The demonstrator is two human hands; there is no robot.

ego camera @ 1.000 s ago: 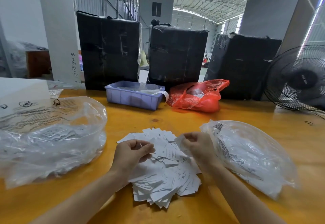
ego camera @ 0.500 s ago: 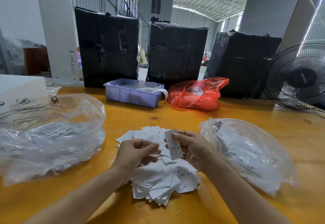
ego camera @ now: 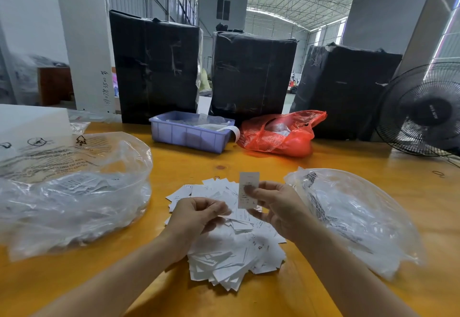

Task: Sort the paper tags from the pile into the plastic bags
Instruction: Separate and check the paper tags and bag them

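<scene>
A pile of white paper tags (ego camera: 231, 252) lies on the yellow table (ego camera: 249, 164) in front of me. My right hand (ego camera: 276, 207) pinches one tag (ego camera: 249, 187) upright above the pile, printed side towards me. Over the pile's left part, my left hand (ego camera: 199, 214) hovers with curled fingers; whether it holds a tag I cannot tell. A large clear plastic bag (ego camera: 72, 192) with tags inside sits to the left. Another clear plastic bag (ego camera: 353, 214) with tags lies to the right, beside my right wrist.
At the back stand a blue plastic tray (ego camera: 191, 133), a red plastic bag (ego camera: 281, 133) and three black wrapped bales (ego camera: 254, 75). A black fan (ego camera: 423, 110) is at the far right. A white box (ego camera: 29, 122) sits at far left.
My right hand picked a tag from the pile, raised it and turned it upright. My left hand stayed over the pile's left side.
</scene>
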